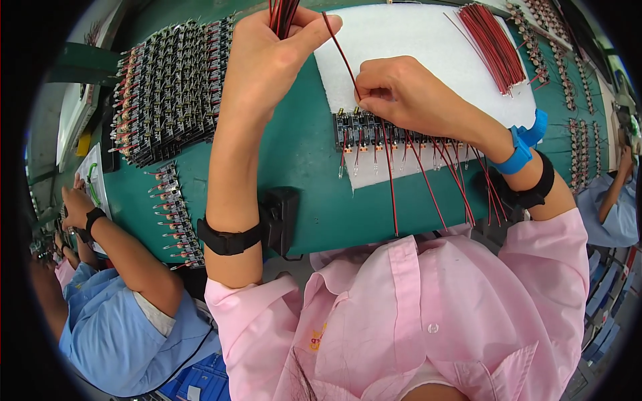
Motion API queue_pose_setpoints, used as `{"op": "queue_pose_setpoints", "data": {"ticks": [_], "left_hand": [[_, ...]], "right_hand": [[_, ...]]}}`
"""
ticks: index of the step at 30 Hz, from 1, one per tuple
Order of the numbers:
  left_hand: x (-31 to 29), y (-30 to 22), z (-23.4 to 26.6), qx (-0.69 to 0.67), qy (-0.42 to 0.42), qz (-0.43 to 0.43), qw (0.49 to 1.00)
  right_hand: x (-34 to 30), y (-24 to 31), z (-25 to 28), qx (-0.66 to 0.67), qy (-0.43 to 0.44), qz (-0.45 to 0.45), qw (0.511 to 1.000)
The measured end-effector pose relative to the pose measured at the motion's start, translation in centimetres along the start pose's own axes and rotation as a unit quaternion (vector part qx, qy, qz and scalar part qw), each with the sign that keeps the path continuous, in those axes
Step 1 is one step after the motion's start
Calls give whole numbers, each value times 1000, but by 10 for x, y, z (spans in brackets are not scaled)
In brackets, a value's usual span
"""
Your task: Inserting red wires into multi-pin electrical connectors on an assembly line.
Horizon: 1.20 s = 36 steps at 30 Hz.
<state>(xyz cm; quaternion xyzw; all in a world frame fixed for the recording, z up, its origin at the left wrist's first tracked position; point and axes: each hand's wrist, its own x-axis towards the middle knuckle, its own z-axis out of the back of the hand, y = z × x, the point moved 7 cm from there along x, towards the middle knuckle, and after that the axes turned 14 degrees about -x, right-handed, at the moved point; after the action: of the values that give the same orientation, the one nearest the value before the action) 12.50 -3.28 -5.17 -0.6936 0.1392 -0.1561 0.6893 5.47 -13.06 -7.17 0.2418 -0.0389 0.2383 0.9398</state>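
Observation:
My left hand [277, 57], closed, grips a bundle of thin red and black wires [283, 17] at the top of the head view. From its thumb tip a single red and black wire [340, 50] slants down to my right hand [404, 87]. The right fingers pinch that wire's lower end, just above a row of small black circuit boards [348, 130]. Several boards in the row have long wires [391, 180] hanging toward me, and short leads with small clear bulbs stick out along their near edge. The exact spot under my right fingertips is hidden.
The row lies partly on a white foam sheet [418, 33], which also bears a wire pile [493, 50]. Stacked boards [174, 87] and another board strip [175, 214] occupy the green tabletop [314, 220] at left. More strips [578, 154] lie right. A co-worker [134, 334] sits left.

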Motion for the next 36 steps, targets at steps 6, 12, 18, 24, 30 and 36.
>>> {"op": "queue_pose_setpoints", "data": {"ticks": [6,12,18,24,30,36], "left_hand": [[0,-2,0,5,-7,-5,1000],[1,-1,0,-11,-9,-9,1000],[0,-2,-1,-9,-5,-7,1000],[0,-2,-2,-12,-8,-2,1000],[1,-1,-1,-13,-6,-5,1000],[0,-3,-1,5,-12,-6,1000]], "right_hand": [[-1,-2,1,-15,-15,-20,1000],[-2,-7,2,31,-11,-58,998],[-3,-11,1,63,-18,-79,995],[-3,-10,0,42,-4,-67,997],[-3,-7,0,24,-6,-56,998],[-4,-2,3,-3,-47,-12,999]]}}
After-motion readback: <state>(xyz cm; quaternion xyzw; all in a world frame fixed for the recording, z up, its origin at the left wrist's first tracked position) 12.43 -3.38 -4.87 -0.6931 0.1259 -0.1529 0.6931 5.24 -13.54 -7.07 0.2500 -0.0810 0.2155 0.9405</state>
